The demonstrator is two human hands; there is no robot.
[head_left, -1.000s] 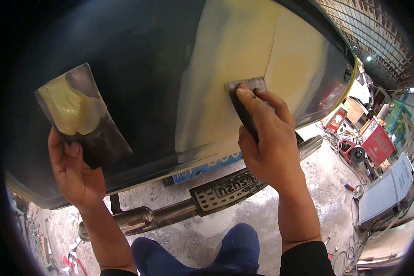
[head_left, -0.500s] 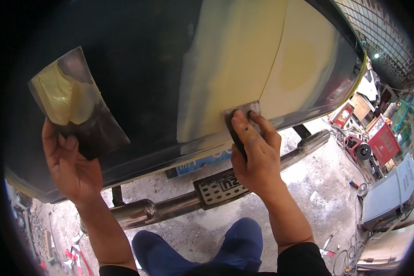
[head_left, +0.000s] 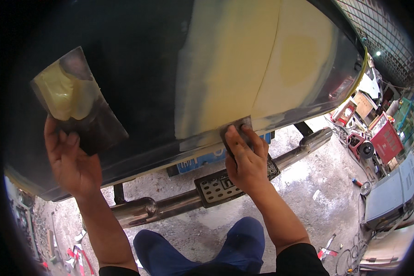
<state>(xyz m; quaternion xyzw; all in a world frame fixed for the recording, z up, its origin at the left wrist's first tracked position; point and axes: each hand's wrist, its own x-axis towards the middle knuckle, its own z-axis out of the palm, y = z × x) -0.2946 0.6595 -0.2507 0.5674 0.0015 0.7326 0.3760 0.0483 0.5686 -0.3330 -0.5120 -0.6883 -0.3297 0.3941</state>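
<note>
Blue trousers cover the person's knees (head_left: pixel 202 248) at the bottom of the view, above a gritty concrete floor (head_left: pixel 317 184). Just beyond the knees runs a polished metal side step bar (head_left: pixel 170 207) with a perforated tread plate (head_left: pixel 216 186) set into it. The right hand (head_left: pixel 246 158) reaches over that plate, its fingers pressed flat and close together on a small dark spreader (head_left: pixel 237 131), which lies against the lower edge of the car body panel (head_left: pixel 138 69), right where a broad patch of pale yellow filler (head_left: pixel 230 64) meets the dark paint. The left hand (head_left: pixel 71 158) is raised well apart to the side, closed around the lower end of a dark mixing board (head_left: pixel 78 103), with the thumb over its front; the board is held tilted near the black part of the panel and carries a smear of yellowish putty (head_left: pixel 64 94) on its upper half. Farther off on the right, past the panel's curved end, stand red machines (head_left: pixel 386 140) and a grey cabinet (head_left: pixel 391 193) on the workshop floor, with cables lying near them.
</note>
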